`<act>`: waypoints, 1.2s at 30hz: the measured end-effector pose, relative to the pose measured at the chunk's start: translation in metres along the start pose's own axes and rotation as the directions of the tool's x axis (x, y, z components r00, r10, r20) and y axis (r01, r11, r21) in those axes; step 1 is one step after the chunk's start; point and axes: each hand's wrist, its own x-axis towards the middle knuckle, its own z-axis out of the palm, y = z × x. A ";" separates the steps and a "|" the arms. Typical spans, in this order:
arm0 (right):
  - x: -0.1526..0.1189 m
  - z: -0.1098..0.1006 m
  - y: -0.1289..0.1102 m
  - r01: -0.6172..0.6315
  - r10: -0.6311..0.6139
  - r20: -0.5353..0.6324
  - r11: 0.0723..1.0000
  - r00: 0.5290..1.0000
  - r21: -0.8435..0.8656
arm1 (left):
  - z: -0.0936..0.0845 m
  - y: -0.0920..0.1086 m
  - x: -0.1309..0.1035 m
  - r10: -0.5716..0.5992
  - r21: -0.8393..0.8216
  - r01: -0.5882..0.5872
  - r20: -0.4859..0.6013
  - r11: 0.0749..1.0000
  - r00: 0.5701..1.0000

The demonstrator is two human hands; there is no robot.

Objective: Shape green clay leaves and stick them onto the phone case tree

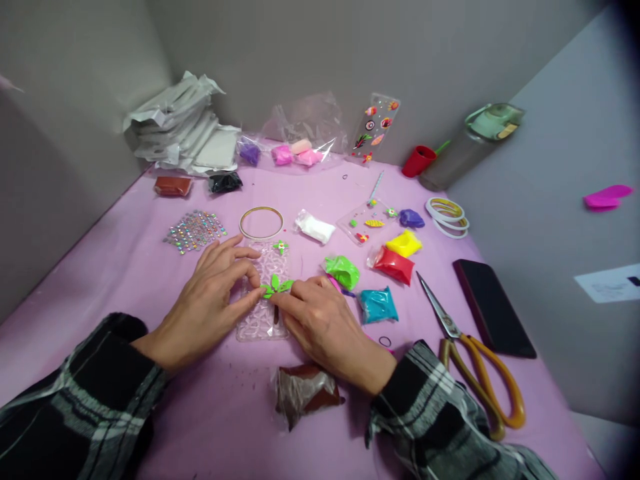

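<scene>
A clear phone case (pixel 249 328) with a wavy pattern lies flat in front of me. On it is a green clay palm top (pixel 275 285) above a short brown clay trunk (pixel 276 315), and a small clay flower (pixel 281 247) sits near its upper edge. My left hand (pixel 210 293) has thumb and forefinger closed together at the left green leaf, other fingers spread over the case. My right hand (pixel 323 317) is curled, its forefinger touching the green leaves from the right. A pink and purple piece (pixel 340 287) shows behind the right knuckles; whether it is held is hidden.
Clay packets lie around: green (pixel 343 271), blue (pixel 379 305), red (pixel 395 264), brown (pixel 307 393). Scissors (pixel 453 327) and a phone (pixel 493 307) are at right. Rhinestones (pixel 195 231), a bangle (pixel 261 223), tape rolls (pixel 447 217), a decorated case (pixel 367 223) and a bottle (pixel 465 147) stand farther off.
</scene>
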 end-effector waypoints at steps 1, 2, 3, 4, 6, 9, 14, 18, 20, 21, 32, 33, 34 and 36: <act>0.000 0.000 0.000 -0.012 0.012 -0.001 1.000 1.000 0.026 | 0.000 0.000 0.000 0.001 0.001 -0.001 -0.005 1.000 1.000; 0.000 0.001 0.001 -0.027 0.027 -0.006 0.998 1.000 0.057 | 0.000 0.000 0.000 0.000 0.003 0.000 -0.009 1.000 1.000; -0.001 0.001 0.001 -0.042 0.043 -0.010 0.995 0.999 0.088 | -0.001 0.000 0.000 -0.003 0.004 0.003 -0.010 1.000 1.000; -0.001 0.002 0.002 -0.056 0.057 -0.014 0.992 0.998 0.113 | -0.001 0.000 0.000 -0.008 0.005 0.008 -0.010 1.000 1.000; -0.001 0.002 0.002 -0.066 0.068 -0.016 0.988 0.998 0.139 | 0.000 0.000 0.000 -0.013 0.002 0.013 -0.009 1.000 1.000; -0.002 0.002 0.003 -0.068 0.074 -0.030 0.987 0.997 0.145 | 0.000 -0.001 -0.001 -0.011 -0.004 0.011 0.000 1.000 1.000; -0.002 0.000 0.005 -0.114 0.133 -0.118 0.981 0.984 0.159 | 0.001 -0.002 -0.002 -0.029 -0.012 0.030 0.026 0.999 0.999; -0.002 -0.002 0.008 -0.114 0.145 -0.184 0.979 0.972 0.170 | 0.002 -0.002 -0.002 -0.032 -0.020 0.033 0.035 0.999 0.999; -0.002 -0.004 0.010 -0.113 0.158 -0.247 0.975 0.956 0.189 | 0.002 -0.003 -0.002 -0.038 -0.022 0.038 0.036 0.999 0.999; -0.002 -0.005 0.010 -0.114 0.169 -0.280 0.973 0.945 0.203 | 0.003 -0.003 -0.002 -0.038 -0.023 0.039 0.036 0.999 0.999; -0.004 -0.024 0.022 -0.171 0.294 -0.417 0.936 0.860 0.308 | -0.003 -0.006 -0.004 -0.066 -0.057 0.070 0.071 0.996 0.995; -0.004 -0.024 0.022 -0.166 0.287 -0.408 0.937 0.867 0.306 | -0.004 -0.006 -0.005 -0.056 -0.048 0.059 0.066 0.997 0.996; -0.004 -0.023 0.021 -0.161 0.277 -0.393 0.939 0.877 0.303 | -0.005 -0.005 -0.005 -0.042 -0.035 0.044 0.063 0.998 0.997; -0.005 -0.021 0.020 -0.155 0.260 -0.362 0.943 0.895 0.296 | -0.006 -0.005 -0.007 -0.009 -0.003 0.009 0.053 1.000 0.999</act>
